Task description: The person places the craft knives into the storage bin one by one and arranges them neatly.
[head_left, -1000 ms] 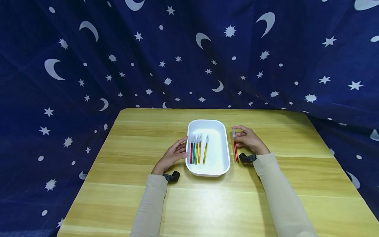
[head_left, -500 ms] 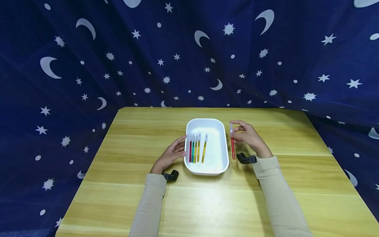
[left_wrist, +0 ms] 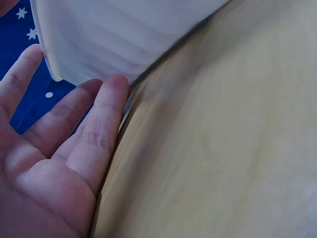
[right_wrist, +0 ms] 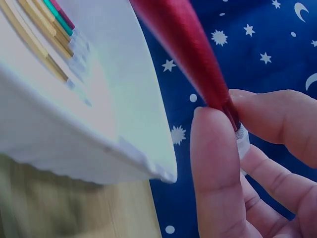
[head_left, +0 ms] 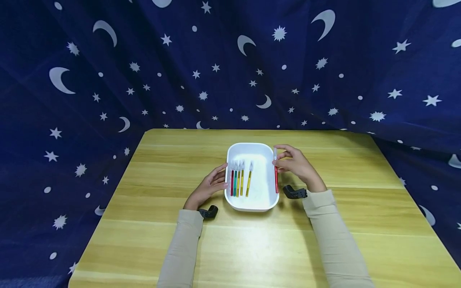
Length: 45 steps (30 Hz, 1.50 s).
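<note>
The right hand (head_left: 299, 166) pinches a red craft knife (head_left: 276, 178) by its capped end over the white tray's (head_left: 252, 152) right rim, while the left hand (head_left: 210, 187), fingers straight, steadies the tray's left wall.

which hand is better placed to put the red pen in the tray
Right. The right hand already pinches the red pen over the white tray's right rim; the left hand only rests against the tray's left wall.

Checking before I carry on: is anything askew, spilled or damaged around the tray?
Nothing stands out. The tray sits flat on the table; five pens lie roughly parallel inside. The right hand pinches a red pen over the tray's right rim, and the left hand touches its left side.
</note>
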Tool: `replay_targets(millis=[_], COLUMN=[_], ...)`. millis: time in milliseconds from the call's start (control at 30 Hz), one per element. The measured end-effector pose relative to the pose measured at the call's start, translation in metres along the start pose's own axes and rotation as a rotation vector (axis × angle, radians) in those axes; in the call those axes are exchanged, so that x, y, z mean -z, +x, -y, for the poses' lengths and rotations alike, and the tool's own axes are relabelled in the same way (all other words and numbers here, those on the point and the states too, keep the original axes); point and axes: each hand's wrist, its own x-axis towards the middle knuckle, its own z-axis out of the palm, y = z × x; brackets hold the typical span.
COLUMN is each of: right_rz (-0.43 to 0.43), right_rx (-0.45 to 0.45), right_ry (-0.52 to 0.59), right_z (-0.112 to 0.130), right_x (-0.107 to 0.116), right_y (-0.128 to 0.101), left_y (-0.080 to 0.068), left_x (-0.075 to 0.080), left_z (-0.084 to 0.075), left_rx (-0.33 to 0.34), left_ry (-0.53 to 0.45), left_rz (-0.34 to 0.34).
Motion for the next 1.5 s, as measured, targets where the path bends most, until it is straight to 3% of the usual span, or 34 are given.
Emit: replay_targets(millis=[633,1267,1500], right_rz=[0.048,0.000,0.023], right_rx=[-0.058,-0.233,-0.251], right_ry=[0.021,-0.217,-0.365], right_z=[0.001,0.022,0.023], right_x=[-0.028,-0.049,-0.060], right_y=[0.016,0.029,0.039], left_y=[0.002,0.003,0.003], left_x=[0.002,0.003,0.002], left_z=[0.001,0.001,0.000], left_rx=[0.001,0.011,0.017], left_ry=[-0.004,-0.004,-0.006], left_rz=[-0.006,-0.007,-0.012])
